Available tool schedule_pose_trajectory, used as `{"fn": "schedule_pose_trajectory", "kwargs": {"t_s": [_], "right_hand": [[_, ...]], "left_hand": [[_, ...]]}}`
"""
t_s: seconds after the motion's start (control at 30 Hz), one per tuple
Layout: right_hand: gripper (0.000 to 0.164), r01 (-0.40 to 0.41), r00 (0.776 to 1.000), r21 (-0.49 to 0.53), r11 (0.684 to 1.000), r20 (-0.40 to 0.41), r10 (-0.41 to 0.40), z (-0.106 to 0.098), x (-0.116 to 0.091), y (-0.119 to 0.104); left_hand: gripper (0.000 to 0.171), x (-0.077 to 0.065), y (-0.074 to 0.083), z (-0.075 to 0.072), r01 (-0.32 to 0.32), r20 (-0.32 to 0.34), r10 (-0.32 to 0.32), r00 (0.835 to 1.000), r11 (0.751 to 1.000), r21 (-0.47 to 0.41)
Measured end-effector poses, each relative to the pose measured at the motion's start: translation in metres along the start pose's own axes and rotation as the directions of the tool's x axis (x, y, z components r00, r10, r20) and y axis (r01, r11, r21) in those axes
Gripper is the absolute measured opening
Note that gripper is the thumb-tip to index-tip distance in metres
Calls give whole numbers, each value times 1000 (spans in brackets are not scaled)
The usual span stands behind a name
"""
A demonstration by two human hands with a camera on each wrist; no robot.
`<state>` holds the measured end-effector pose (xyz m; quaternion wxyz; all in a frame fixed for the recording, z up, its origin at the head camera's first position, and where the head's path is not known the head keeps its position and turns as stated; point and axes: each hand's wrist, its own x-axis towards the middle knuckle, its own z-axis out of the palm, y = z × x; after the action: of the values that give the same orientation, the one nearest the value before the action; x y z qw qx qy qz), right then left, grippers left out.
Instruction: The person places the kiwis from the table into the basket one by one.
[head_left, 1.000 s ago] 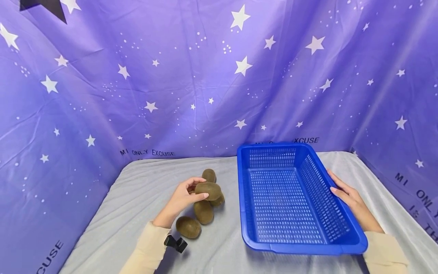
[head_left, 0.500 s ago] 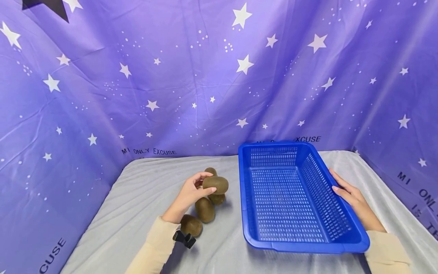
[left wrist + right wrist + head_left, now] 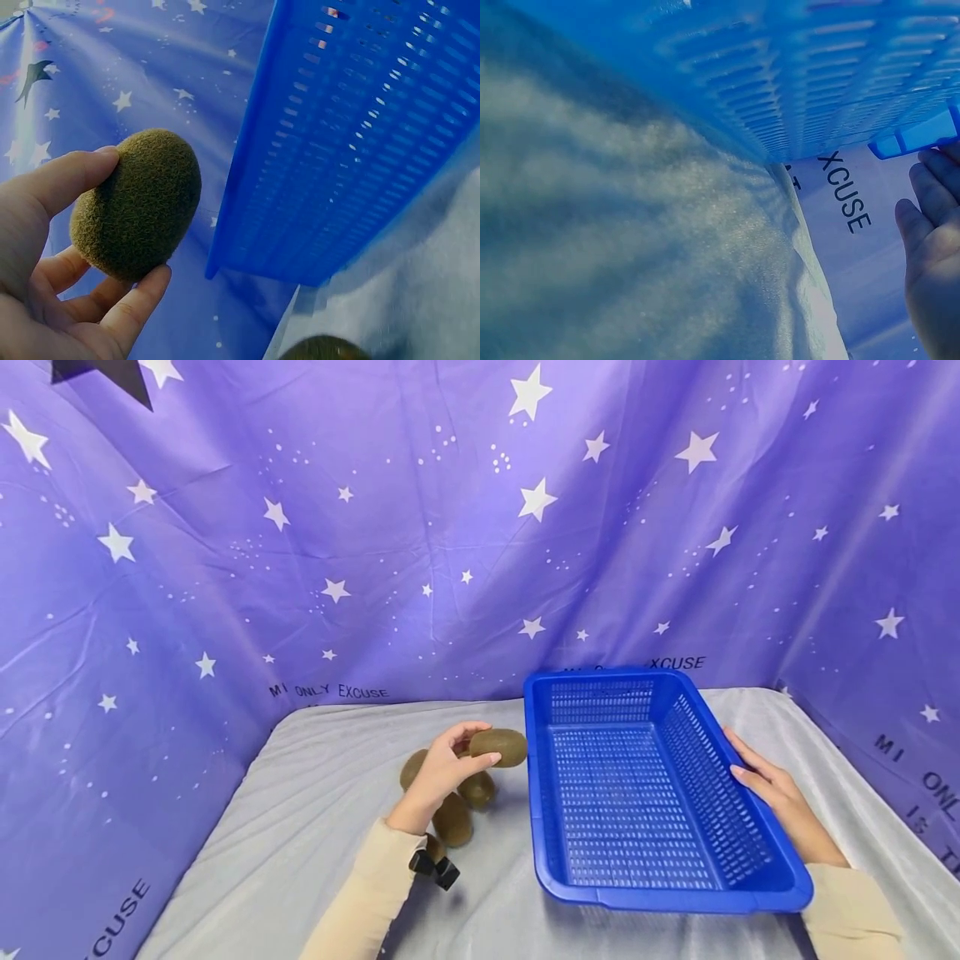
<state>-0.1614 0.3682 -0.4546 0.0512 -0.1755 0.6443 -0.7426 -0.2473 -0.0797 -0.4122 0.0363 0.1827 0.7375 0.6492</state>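
Over the grey surface [image 3: 487,910], a blue basket [image 3: 637,897] is touched by the right hand [image 3: 778,802], fingers straight; farther off, near its left rim [image 3: 534,827], a kiwi [image 3: 504,746] is gripped by the left hand [image 3: 442,770] but could be knocked loose if held low.

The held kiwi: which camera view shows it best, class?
The left wrist view: the kiwi is largest there, fuzzy skin clear, held by the left hand. The head view shows it smaller, beside the blue basket; the right wrist view misses it.
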Motion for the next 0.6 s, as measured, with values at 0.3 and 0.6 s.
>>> {"fn": "schedule_pose_trajectory", "kwargs": {"t_s": [0.3,0.6], "right_hand": [[54,3,1000,-62,998,-30,-5,1,-1,1],[54,1,1000,-1,1000,-6,-1,-1,0,0]], "left_hand": [[45,11,8,18,9,4,-9,1000,999,-50],[44,21,3,40,-58,-24,58,998,998,-20]]}}
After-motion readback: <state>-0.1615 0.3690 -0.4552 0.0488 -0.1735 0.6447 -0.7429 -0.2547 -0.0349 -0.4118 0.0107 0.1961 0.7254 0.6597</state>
